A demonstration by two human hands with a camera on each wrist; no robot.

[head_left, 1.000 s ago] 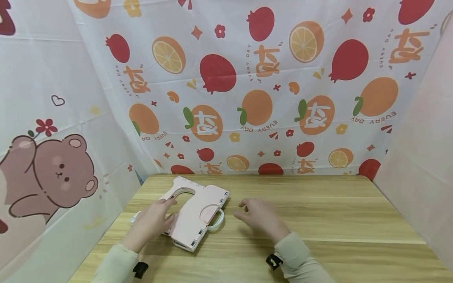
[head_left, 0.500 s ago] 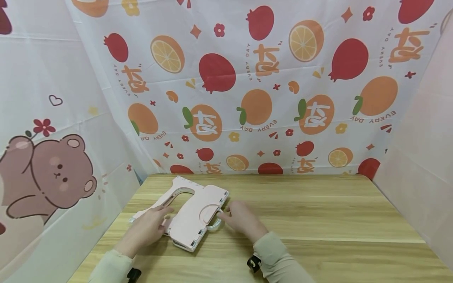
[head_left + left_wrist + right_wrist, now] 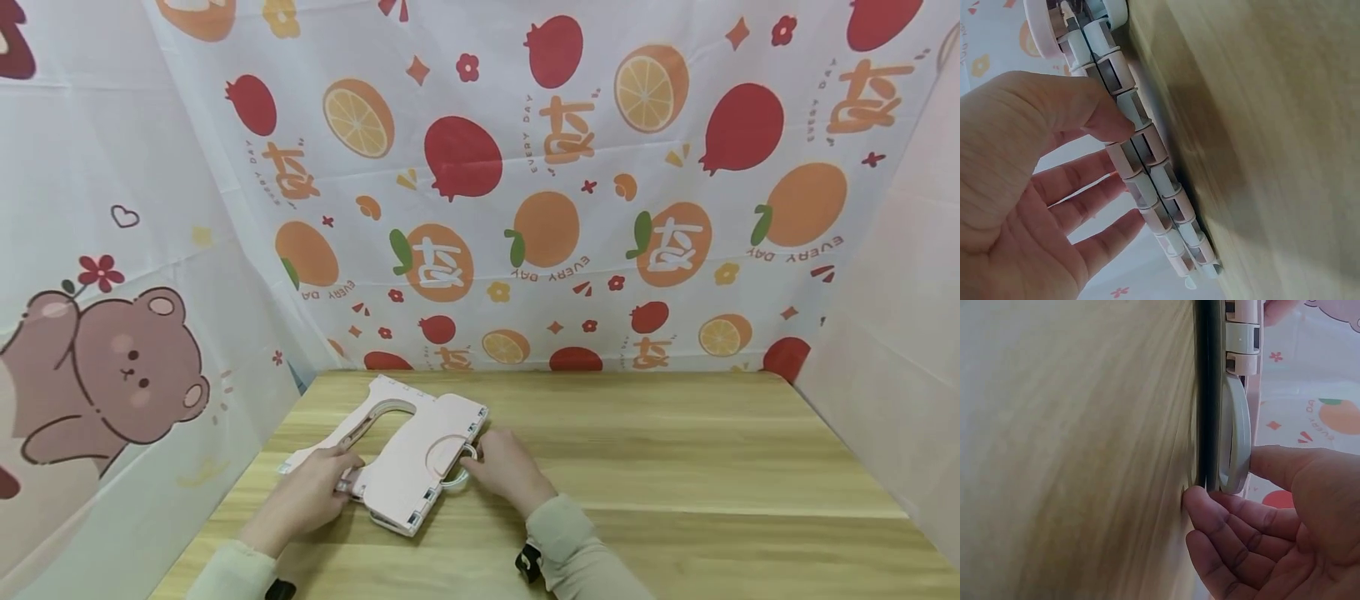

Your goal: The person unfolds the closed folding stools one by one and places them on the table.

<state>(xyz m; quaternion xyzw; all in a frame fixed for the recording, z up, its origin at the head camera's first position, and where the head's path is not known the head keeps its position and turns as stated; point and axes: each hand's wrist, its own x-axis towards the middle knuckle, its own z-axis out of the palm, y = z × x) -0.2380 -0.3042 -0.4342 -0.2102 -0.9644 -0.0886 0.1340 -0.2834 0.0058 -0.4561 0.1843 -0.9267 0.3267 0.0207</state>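
The left hand (image 3: 300,497) pinches the pink case's (image 3: 408,458) edge, the right hand (image 3: 510,471) its handle (image 3: 1243,434) (gripping seems the present step); next calls for steady hold.

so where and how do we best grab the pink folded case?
Probably by its pale loop handle, coming from the person's right, thumb on top, fingers beneath. The loop juts out from the right edge and has an open middle, while the pink folded case lies flat on the table.
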